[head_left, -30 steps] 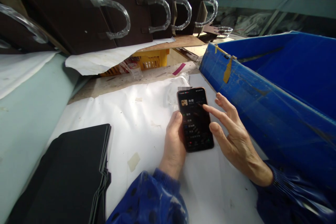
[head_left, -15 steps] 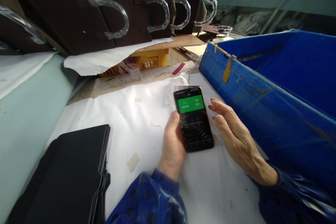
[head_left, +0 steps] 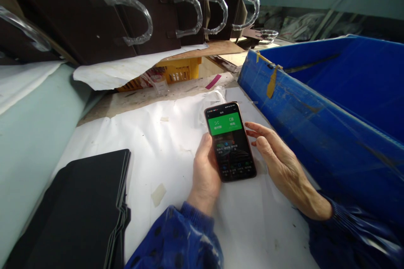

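A smartphone [head_left: 232, 151] with a lit screen rests in my left hand [head_left: 205, 172], whose thumb lies along its left edge; the fingers behind it are hidden. Across the top of its dark screen runs a green panel. My right hand [head_left: 279, 162] is just right of the phone, its fingers stretched toward the phone's right edge and nothing held in it. Whether the fingertips touch the phone, I cannot tell. Left of both hands, a stack of black cut sheets [head_left: 85, 201] lies on the white paper-covered table [head_left: 151, 138].
Along the right stands a large blue bin [head_left: 284, 92]. Dark brown boards [head_left: 145, 17] with plastic-wrapped curved handles stand at the back, above a yellow crate [head_left: 184, 69]. A magenta strip [head_left: 213, 82] lies near the table's far edge.
My right hand has moved slightly left, closer to the phone's edge. The phone has shifted a little left and its screen content looks sharper. My left hand keeps its hold.
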A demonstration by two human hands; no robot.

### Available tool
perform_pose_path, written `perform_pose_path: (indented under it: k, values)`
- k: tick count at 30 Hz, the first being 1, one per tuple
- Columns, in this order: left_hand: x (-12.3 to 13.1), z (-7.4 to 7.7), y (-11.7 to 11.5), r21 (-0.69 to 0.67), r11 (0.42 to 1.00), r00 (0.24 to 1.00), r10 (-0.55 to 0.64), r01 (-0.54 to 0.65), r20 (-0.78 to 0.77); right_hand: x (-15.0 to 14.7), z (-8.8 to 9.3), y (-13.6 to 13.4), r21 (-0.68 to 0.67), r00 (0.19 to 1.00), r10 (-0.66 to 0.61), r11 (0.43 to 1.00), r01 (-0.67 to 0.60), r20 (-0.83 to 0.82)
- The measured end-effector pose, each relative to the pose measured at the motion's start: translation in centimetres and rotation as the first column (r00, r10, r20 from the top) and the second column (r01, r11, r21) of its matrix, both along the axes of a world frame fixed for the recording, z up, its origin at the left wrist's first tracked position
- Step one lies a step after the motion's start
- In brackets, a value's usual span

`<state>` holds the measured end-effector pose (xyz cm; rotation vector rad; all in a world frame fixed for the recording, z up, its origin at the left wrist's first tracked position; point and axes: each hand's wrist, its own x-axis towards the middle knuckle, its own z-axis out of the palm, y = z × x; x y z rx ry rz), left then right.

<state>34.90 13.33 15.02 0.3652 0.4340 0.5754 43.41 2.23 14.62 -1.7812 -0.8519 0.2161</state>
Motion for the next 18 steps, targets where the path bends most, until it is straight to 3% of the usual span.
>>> perform_pose_path:
  k: [7, 14, 18]
  values:
    - [-0.34, 0.12, -0.08, 0.045, 0.99, 0.979, -0.143, 0.137, 0.146, -0.05, -0.04, 0.05, 0.015, 0.999, 0.031, 0.999, -0.031, -0.01]
    - [-0.39, 0.0, -0.04, 0.141, 0.985, 0.98, -0.124, 0.102, 0.159, -0.17, 0.51, 0.16, 0.038, 0.999, 0.041, 0.998, -0.042, 0.031]
    - [-0.46, 0.1, -0.16, 0.127, 0.98, 0.954, -0.179, 0.152, 0.239, -0.26, 0.77, 0.11, 0.044, 0.998, 0.044, 0.998, -0.046, 0.047]
